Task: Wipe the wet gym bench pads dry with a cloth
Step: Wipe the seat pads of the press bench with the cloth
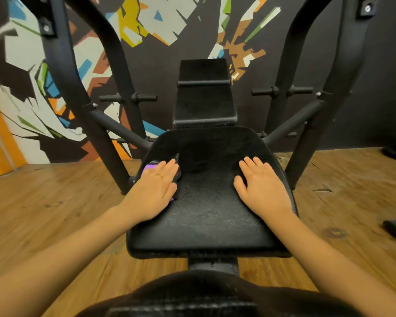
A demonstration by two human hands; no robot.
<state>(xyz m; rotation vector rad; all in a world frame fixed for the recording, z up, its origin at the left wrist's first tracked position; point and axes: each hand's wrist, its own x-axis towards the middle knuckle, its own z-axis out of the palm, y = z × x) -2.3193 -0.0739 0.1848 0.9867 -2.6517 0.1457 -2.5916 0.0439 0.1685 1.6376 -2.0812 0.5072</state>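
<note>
Head: seat pad (pixel 206 213) lengthwise toward backrest (pixel 205 104)

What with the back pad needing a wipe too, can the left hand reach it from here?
Probably yes: only bare seat pad lies between the left hand, flat on the cloth, and the back pad.

Dim, even indoor light — wide-angle bending and soft blur at edges.

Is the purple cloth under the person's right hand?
No, the purple cloth lies under the left hand, while the right hand rests flat on the bare seat pad.
</note>
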